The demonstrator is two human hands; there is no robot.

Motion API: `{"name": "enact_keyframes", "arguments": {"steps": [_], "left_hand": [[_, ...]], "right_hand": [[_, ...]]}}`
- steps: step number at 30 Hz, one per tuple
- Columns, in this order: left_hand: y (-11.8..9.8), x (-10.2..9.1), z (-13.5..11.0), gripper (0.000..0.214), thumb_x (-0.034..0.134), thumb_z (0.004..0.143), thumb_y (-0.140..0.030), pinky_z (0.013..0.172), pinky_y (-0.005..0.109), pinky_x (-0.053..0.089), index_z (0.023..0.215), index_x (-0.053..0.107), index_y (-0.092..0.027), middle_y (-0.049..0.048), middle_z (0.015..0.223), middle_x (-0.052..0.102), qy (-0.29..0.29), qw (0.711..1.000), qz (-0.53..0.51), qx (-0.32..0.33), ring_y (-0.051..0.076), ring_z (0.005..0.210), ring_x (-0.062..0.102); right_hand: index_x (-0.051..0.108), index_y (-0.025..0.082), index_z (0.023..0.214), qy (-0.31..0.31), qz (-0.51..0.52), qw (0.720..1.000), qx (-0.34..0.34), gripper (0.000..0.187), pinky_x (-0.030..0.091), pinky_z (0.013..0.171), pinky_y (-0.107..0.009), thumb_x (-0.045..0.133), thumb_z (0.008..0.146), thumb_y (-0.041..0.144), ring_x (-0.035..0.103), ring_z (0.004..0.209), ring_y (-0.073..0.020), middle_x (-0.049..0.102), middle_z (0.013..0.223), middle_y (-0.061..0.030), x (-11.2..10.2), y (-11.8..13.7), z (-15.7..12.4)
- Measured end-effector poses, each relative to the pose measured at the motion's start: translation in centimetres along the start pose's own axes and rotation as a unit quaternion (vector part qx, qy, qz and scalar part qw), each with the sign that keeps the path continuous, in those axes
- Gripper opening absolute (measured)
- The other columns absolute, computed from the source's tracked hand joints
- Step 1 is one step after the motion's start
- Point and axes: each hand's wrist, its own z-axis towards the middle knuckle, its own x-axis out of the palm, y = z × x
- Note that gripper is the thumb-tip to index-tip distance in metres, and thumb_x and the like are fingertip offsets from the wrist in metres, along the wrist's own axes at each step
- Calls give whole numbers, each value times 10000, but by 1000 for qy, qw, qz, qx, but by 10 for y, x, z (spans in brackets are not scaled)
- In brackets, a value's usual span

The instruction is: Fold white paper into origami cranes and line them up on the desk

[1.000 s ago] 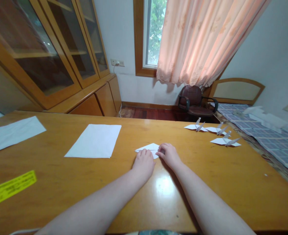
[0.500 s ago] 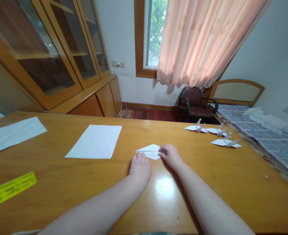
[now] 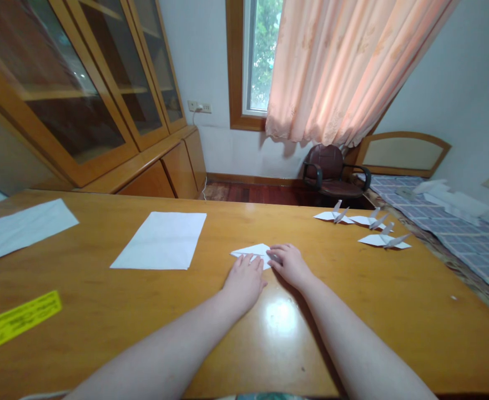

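left hand (image 3: 245, 279), fingers spread, rests on folded paper (image 3: 257, 249); right hand (image 3: 289, 265), half-curled, touches its end, grip unclear.

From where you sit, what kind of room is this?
It looks like a bedroom, perhaps used as a study too. There's a bed with a checked cover on the right, a glass-door cabinet on the left, and a wide wooden table under the hands.

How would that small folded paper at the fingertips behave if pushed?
The folded paper looks thin, so it is probably light and apt to slide on the glossy table. Its creased layers likely make it stiffer than the flat sheet nearby. Lying flat, it seems unlikely to roll.
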Motion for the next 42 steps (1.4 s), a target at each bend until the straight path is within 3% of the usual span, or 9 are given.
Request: {"name": "enact_keyframes", "arguments": {"steps": [6, 13, 15, 18, 21, 24, 28, 32, 42], "left_hand": [[7, -6, -1, 484, 556, 825, -402, 881, 416, 371, 1275, 500, -234, 130, 1144, 570, 1, 998, 8, -64, 284, 1020, 497], [22, 4, 8, 454, 486, 857, -454, 1059, 529, 195, 1276, 502, -281, 81, 1357, 476, -17, 994, -37, -100, 317, 1274, 339], [26, 6, 11, 471, 492, 853, -450, 1071, 541, 181, 1297, 483, -294, 67, 1395, 444, -4, 994, -54, -93, 320, 1309, 302], [29, 7, 14, 458, 507, 853, -393, 1079, 552, 171, 1305, 472, -324, 40, 1415, 429, 13, 994, -81, -68, 307, 1327, 285], [30, 6, 16, 410, 501, 860, -297, 1082, 565, 154, 1267, 503, -348, 10, 1389, 467, 35, 992, -116, -23, 265, 1331, 297], [30, 4, 16, 395, 485, 850, -193, 1091, 518, 185, 1219, 547, -321, 3, 1337, 522, 32, 988, -153, 7, 214, 1293, 364], [31, 1, 15, 326, 510, 818, -158, 1038, 388, 317, 1109, 622, -253, 25, 1197, 616, -9, 984, -180, -1, 185, 1142, 501], [32, -3, 16, 189, 566, 808, -229, 950, 351, 387, 966, 670, -227, 26, 1031, 675, -19, 985, -170, -5, 192, 1001, 565], [24, -3, 16, 225, 494, 857, -212, 880, 315, 434, 1018, 652, -217, 52, 1015, 665, -1, 988, -143, 53, 185, 966, 576]], "right_hand": [[709, 241, 962, -5, 28, 1000, 4, 198, 425, 848, -314, 596, 818, 316, 589, 893, -183, 651, 962, -58, -4, 8, -4], [723, 225, 853, 60, 83, 994, -44, 242, 446, 736, -269, 500, 878, 314, 610, 743, -153, 674, 808, -43, -9, 22, -9], [714, 225, 840, 76, 96, 990, -73, 235, 442, 737, -268, 500, 882, 313, 607, 733, -151, 683, 789, -36, -8, 23, -9], [699, 221, 840, 40, 73, 993, -80, 196, 431, 791, -304, 519, 871, 293, 602, 784, -167, 692, 815, -42, -7, 20, -8], [672, 219, 961, -19, 42, 996, -79, 178, 382, 925, -366, 533, 852, 239, 572, 989, -194, 672, 1036, -68, -6, 13, -5], [620, 226, 1099, -8, 31, 996, -87, 280, 267, 1044, -434, 537, 834, 191, 494, 1161, -207, 615, 1189, -74, -6, 7, -5], [642, 235, 1001, 24, 23, 997, -69, 201, 207, 1063, -486, 552, 824, 202, 548, 1072, -195, 645, 1111, -68, -7, 5, -5], [632, 233, 901, 16, 9, 998, -52, 110, 183, 1062, -499, 569, 814, 205, 561, 1001, -183, 664, 997, -37, -9, 7, -5], [612, 220, 784, 1, 18, 999, -31, 72, 145, 1066, -500, 555, 821, 198, 552, 969, -170, 653, 965, -22, -2, 3, 0]]}}
